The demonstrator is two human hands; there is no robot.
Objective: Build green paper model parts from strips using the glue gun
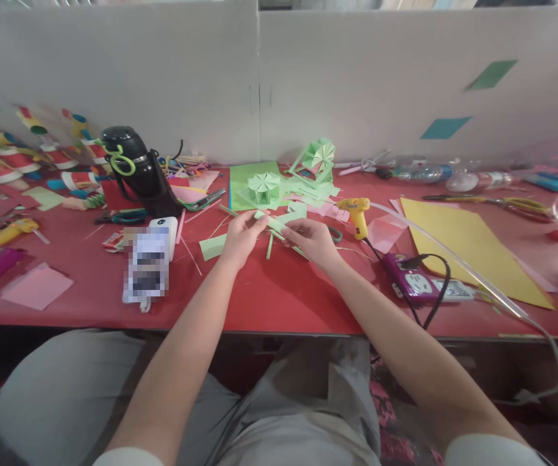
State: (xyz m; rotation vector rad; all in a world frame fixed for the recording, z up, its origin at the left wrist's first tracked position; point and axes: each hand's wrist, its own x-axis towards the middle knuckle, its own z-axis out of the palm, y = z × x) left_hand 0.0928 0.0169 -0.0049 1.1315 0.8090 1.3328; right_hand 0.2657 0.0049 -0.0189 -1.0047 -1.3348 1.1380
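A light green paper strip is stretched between my two hands above the red table. My left hand pinches its left end between thumb and fingers. At the other end my right hand has its fingers closed on the strip. Thin rolled green paper sticks lie just below the strip. Behind my hands stands a small green folded-paper drum shape on green sheets. Farther back is a green paper lantern-like frame. A flat green paper piece lies beside my left hand.
A yellow glue gun stands right of my hands, its cord near a purple power strip. On the left are a black flask and a phone. Yellow paper and scissors lie at right.
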